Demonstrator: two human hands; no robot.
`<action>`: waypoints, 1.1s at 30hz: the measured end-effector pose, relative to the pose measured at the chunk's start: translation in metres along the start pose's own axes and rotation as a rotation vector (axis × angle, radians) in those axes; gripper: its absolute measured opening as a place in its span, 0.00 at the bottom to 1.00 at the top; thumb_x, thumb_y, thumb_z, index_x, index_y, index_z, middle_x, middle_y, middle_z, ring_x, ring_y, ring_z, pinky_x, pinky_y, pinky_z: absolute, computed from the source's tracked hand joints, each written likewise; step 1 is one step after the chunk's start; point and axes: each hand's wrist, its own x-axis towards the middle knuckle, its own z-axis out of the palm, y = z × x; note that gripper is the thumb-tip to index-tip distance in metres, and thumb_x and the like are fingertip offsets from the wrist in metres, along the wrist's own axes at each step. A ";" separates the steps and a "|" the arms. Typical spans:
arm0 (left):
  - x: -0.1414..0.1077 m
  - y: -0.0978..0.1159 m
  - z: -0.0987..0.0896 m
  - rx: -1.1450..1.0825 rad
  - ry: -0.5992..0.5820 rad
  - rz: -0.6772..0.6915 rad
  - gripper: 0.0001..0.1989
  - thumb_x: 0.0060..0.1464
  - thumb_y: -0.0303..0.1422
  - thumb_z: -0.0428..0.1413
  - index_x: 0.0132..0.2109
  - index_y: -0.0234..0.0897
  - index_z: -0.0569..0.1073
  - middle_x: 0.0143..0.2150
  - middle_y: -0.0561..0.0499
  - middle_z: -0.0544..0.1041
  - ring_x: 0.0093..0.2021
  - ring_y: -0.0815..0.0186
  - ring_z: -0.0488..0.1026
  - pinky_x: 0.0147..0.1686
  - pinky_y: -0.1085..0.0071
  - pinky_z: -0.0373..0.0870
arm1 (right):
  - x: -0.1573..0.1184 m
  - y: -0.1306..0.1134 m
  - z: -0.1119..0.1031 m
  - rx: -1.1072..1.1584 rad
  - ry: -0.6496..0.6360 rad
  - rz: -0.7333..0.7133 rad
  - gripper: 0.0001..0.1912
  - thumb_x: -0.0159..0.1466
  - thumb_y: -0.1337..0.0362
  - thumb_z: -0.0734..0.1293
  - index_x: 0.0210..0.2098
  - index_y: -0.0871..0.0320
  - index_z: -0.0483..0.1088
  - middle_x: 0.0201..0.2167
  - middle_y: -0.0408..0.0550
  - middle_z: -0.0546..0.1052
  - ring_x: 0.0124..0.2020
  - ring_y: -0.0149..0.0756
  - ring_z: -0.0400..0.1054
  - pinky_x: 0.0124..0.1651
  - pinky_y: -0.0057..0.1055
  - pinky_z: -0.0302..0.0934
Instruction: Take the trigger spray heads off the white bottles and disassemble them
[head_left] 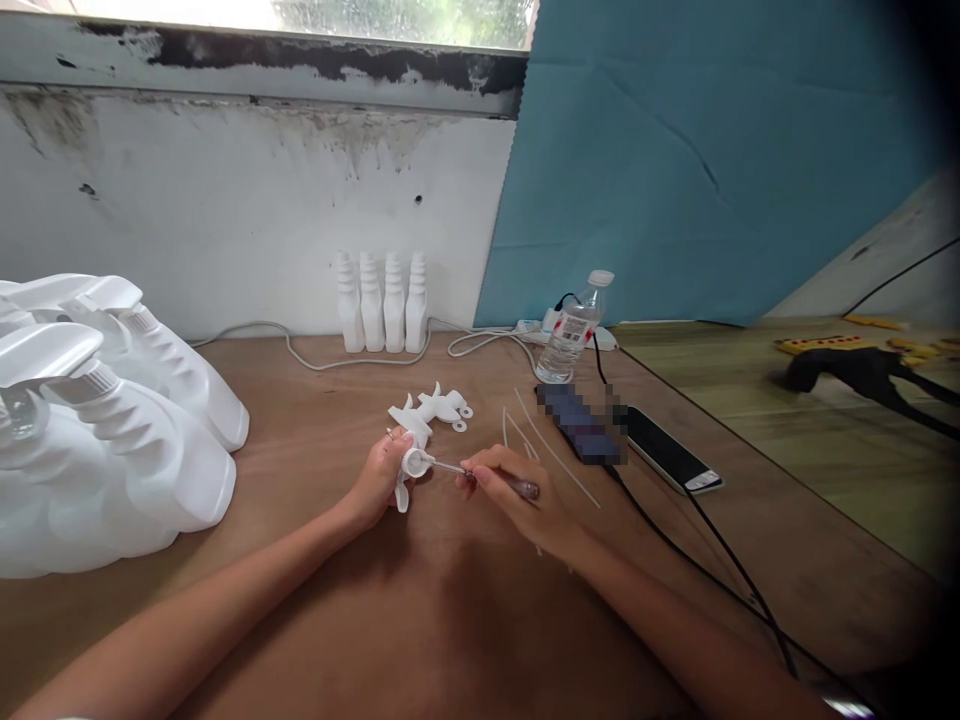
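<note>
My left hand [382, 470] is closed around a white trigger spray head [414, 462], its round collar turned to the right and its trigger hanging down. In my right hand [517, 490] is a screwdriver [450, 467] with a translucent handle, held between thumb and fingers. The screwdriver's tip is at the collar's opening; how deep it reaches I cannot tell. More white trigger spray heads [442, 403] lie in a small heap just behind my left hand. Several thin clear tubes [559, 455] lie on the table beyond my right hand.
White spray bottles [180, 430] are massed at the left. Several slim white bottles [394, 310] stand by the wall. A water bottle [571, 335], a power strip [604, 340] and two phones, one dark [577, 425] and one light-edged [671, 450], sit at the right with cables [675, 560] trailing forward.
</note>
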 end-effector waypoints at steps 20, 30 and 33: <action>-0.001 0.004 0.001 -0.104 -0.180 -0.176 0.19 0.50 0.49 0.55 0.29 0.37 0.61 0.15 0.58 0.63 0.10 0.76 0.52 0.09 0.79 0.46 | 0.011 0.010 0.005 0.686 0.047 0.319 0.10 0.62 0.57 0.67 0.31 0.58 0.71 0.26 0.46 0.76 0.31 0.34 0.73 0.33 0.32 0.67; -0.001 0.002 -0.004 -0.081 0.022 0.061 0.17 0.52 0.47 0.53 0.31 0.38 0.61 0.18 0.59 0.63 0.13 0.75 0.56 0.12 0.78 0.52 | 0.010 0.013 -0.001 0.790 -0.055 0.351 0.13 0.63 0.56 0.66 0.44 0.55 0.71 0.41 0.51 0.77 0.34 0.34 0.72 0.34 0.32 0.66; 0.001 0.004 -0.012 0.001 0.112 0.211 0.17 0.54 0.46 0.54 0.31 0.37 0.62 0.19 0.58 0.64 0.16 0.76 0.58 0.15 0.79 0.55 | 0.013 0.013 -0.010 0.749 0.055 0.320 0.13 0.63 0.55 0.65 0.43 0.55 0.72 0.40 0.50 0.76 0.31 0.33 0.71 0.30 0.30 0.64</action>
